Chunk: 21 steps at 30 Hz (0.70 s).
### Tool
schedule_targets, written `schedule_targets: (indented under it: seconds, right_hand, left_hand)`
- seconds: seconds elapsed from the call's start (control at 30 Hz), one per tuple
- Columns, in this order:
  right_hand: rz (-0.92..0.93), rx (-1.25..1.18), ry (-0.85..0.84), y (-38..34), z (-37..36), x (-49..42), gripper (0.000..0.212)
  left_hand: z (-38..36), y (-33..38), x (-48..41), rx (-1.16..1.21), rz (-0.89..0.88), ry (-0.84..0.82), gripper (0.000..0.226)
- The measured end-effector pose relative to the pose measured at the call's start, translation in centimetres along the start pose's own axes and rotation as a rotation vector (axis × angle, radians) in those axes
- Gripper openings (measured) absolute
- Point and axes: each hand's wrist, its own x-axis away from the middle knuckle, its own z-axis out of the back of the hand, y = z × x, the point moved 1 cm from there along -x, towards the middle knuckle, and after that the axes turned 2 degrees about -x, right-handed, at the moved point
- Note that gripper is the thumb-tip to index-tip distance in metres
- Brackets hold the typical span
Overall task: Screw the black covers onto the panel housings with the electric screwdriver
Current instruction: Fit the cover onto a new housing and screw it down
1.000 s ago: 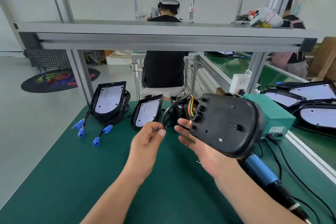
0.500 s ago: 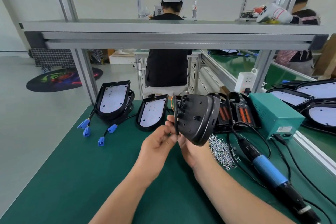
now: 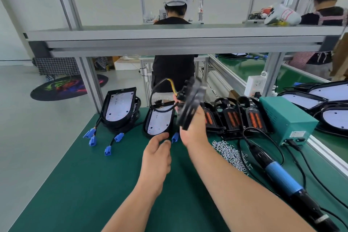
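Observation:
My right hand (image 3: 194, 128) grips a black covered panel housing (image 3: 188, 102), held edge-on above the bench, its black cable (image 3: 153, 94) looping to the left. Lower down, my left hand (image 3: 156, 153) hovers with loosely curled fingers and nothing visible in them, just short of a blue connector (image 3: 175, 136). An open housing with a white board (image 3: 160, 120) leans behind that hand, and another (image 3: 120, 106) stands further left. The blue and black electric screwdriver (image 3: 282, 181) lies on the mat at right, beside a pile of screws (image 3: 229, 153).
Black covers with orange inserts (image 3: 232, 117) stand in a row behind the screws. A green power box (image 3: 288, 120) sits at right, with more panels (image 3: 308, 100) beyond it. Blue connectors (image 3: 92, 137) lie at left. A metal shelf (image 3: 169, 37) spans overhead; people work behind.
My right hand has turned the housing edge-on and lifted it away from me. My left hand has let go of the cable and dropped toward the mat.

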Motion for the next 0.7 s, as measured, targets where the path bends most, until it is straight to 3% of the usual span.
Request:
schedule_targets:
  seconds: [0.03,0.1,0.17,0.3,0.37,0.43,0.47,0.53,0.6,0.7]
  right_hand:
    - [-0.003,-0.083,-0.044,-0.9,-0.1,-0.1,0.043]
    - [0.044,-0.208,-0.121,-2.8,0.5,0.2,0.031]
    - [0.059,-0.275,-0.154,-3.9,1.3,0.6,0.036]
    - [-0.081,-0.256,-0.102,-6.9,1.3,3.2,0.037]
    - [-0.177,-0.198,-0.143,-8.6,1.2,6.1,0.023]
    - [-0.286,0.009,-0.160,-9.8,2.2,8.9,0.051]
    - [-0.358,0.043,-0.195,-9.8,3.1,9.4,0.051]
    - [-0.477,0.113,-0.472,-10.0,4.6,9.9,0.032]
    - [-0.517,0.214,-0.698,-10.6,6.7,10.8,0.045]
    - [-0.441,0.022,-0.627,-9.6,10.8,12.4,0.054]
  left_hand:
    - [0.0,0.0,0.0,0.002,0.001,-0.001,0.029]
    - [0.0,0.0,0.0,0.005,0.002,-0.010,0.028]
    - [0.1,0.1,0.1,0.005,0.004,-0.026,0.027]
    - [0.2,0.8,0.3,0.005,0.015,-0.091,0.030]
    - [0.0,1.1,0.5,0.043,0.037,-0.148,0.036]
    - [-0.3,1.1,0.9,0.096,0.070,-0.234,0.040]
    - [-0.5,1.1,1.2,0.114,0.096,-0.275,0.046]
    - [-0.8,1.1,1.7,0.141,0.155,-0.335,0.054]
    - [-1.2,1.3,1.9,0.223,0.209,-0.354,0.057]
    - [-1.0,1.7,1.3,0.458,0.250,-0.252,0.058]
